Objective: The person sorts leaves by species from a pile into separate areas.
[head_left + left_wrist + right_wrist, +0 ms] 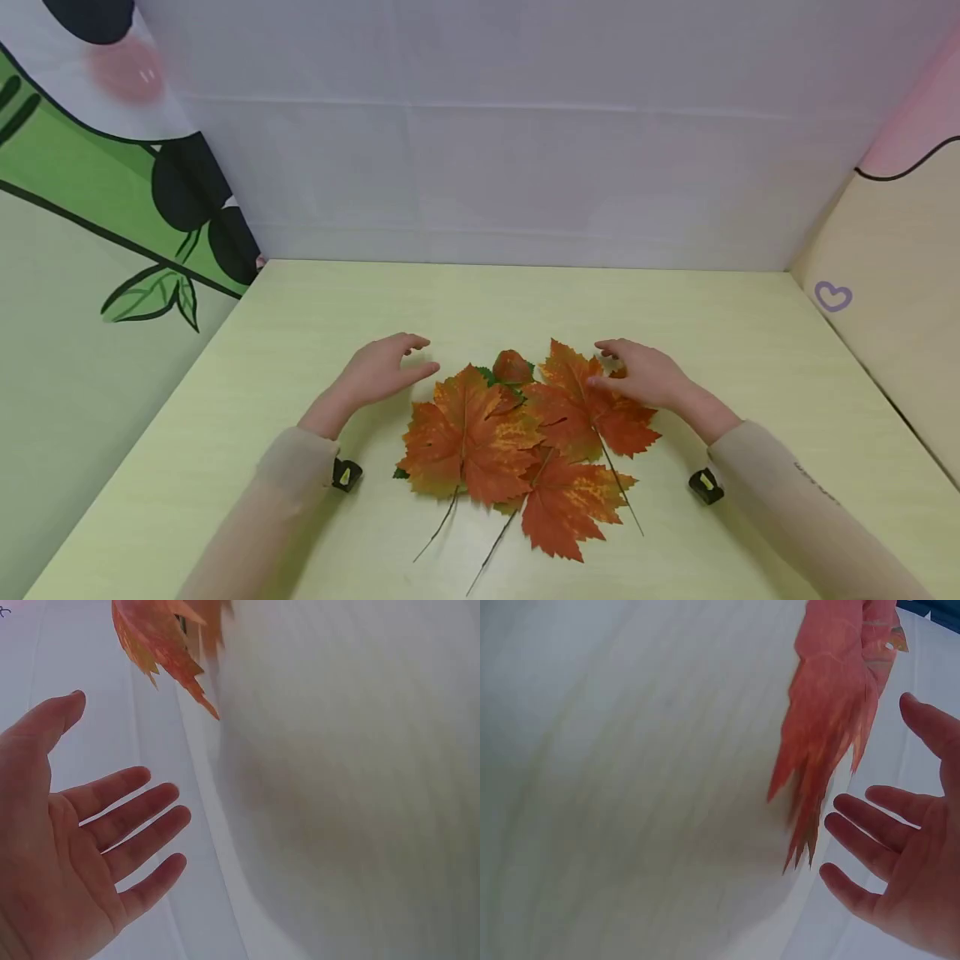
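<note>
Orange-red artificial maple leaves lie in an overlapping cluster on the pale table. In the head view, one leaf (465,437) is at the left, another leaf (570,400) at the upper right and a third leaf (566,504) at the front, each with a thin dark stem. A rounded orange piece (512,367) with green edges shows behind them; its kind is unclear. My left hand (382,367) hovers left of the cluster, fingers extended, holding nothing. Over the right leaf's edge is my right hand (645,375), fingers spread and gripping nothing; the right wrist view shows its palm (922,862) beside a leaf (829,712).
The light wooden table (187,500) reaches back to a pale cloth wall (525,183). A printed side panel (112,233) stands at the left, and a beige panel (892,275) with a purple heart at the right. Each wrist carries a small black device (347,474).
</note>
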Action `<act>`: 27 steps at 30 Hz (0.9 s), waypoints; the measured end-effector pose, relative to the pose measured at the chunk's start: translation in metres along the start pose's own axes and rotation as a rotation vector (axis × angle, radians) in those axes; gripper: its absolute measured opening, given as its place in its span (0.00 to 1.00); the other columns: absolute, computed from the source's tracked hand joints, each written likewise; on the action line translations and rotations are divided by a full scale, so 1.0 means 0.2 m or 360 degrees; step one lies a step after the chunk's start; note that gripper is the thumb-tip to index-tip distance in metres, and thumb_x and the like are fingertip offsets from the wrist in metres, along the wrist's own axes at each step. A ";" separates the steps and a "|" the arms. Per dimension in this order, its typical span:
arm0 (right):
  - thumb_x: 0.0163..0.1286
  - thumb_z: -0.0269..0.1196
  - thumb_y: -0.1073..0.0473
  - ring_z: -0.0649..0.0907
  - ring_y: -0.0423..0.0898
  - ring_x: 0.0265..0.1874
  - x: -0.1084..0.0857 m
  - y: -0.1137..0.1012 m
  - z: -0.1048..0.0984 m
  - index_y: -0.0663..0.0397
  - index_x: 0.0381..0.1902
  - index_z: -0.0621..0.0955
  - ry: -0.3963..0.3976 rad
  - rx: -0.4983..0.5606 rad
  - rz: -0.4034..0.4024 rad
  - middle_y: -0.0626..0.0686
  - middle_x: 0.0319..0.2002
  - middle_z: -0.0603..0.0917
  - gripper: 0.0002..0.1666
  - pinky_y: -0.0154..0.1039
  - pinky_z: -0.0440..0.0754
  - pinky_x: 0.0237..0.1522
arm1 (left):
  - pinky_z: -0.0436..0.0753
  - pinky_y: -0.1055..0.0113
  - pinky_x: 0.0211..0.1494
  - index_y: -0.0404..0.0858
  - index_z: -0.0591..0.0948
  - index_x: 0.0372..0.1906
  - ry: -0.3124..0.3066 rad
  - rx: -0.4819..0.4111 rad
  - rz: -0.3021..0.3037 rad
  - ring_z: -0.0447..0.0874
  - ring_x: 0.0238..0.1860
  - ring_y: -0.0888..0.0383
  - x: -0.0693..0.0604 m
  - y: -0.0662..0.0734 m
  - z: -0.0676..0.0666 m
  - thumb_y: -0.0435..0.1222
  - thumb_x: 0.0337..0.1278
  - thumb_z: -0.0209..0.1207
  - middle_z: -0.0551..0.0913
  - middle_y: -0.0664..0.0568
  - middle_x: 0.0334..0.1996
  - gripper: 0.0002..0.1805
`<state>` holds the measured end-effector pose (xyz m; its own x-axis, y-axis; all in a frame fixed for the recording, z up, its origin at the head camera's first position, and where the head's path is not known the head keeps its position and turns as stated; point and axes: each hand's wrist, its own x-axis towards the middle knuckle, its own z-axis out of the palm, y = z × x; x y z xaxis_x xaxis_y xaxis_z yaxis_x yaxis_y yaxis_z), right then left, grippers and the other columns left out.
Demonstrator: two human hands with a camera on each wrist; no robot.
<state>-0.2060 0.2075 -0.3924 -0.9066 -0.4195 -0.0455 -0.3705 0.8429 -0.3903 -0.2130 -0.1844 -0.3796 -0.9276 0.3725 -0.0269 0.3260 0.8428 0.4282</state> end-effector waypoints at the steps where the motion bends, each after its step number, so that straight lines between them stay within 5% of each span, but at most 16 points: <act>1: 0.60 0.56 0.35 0.78 0.54 0.47 0.00 -0.01 0.01 0.61 0.63 0.66 -0.0008 0.0001 0.0010 0.60 0.53 0.76 0.44 0.52 0.74 0.47 | 0.73 0.52 0.52 0.40 0.72 0.58 0.0000 -0.0014 0.0004 0.75 0.53 0.49 0.00 0.01 0.01 0.60 0.56 0.49 0.76 0.47 0.54 0.33; 8: 0.57 0.55 0.30 0.78 0.50 0.39 -0.01 -0.04 0.04 0.58 0.56 0.73 -0.0011 -0.0077 0.0061 0.58 0.50 0.76 0.42 0.48 0.77 0.40 | 0.77 0.58 0.43 0.40 0.74 0.56 -0.0027 -0.0051 -0.0025 0.79 0.42 0.54 0.00 0.05 0.06 0.53 0.60 0.50 0.81 0.49 0.44 0.26; 17: 0.50 0.57 0.26 0.71 0.59 0.54 0.00 -0.06 0.05 0.61 0.61 0.69 -0.0050 -0.0117 0.0084 0.63 0.59 0.68 0.53 0.55 0.73 0.49 | 0.75 0.63 0.33 0.38 0.72 0.56 -0.0167 -0.0191 -0.0197 0.78 0.32 0.56 -0.03 0.12 0.06 0.56 0.58 0.50 0.80 0.47 0.41 0.30; 27: 0.49 0.67 0.38 0.70 0.62 0.52 -0.01 -0.09 0.05 0.62 0.55 0.73 0.0013 -0.0119 0.0076 0.65 0.55 0.70 0.43 0.60 0.68 0.50 | 0.77 0.59 0.39 0.36 0.73 0.54 -0.0095 -0.0228 -0.0238 0.79 0.37 0.53 -0.06 0.20 0.09 0.52 0.56 0.55 0.80 0.46 0.40 0.28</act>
<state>-0.1952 0.1902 -0.3949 -0.9251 -0.3757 -0.0550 -0.3404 0.8847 -0.3184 -0.1863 -0.1485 -0.3788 -0.9498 0.2736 -0.1515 0.1524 0.8280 0.5396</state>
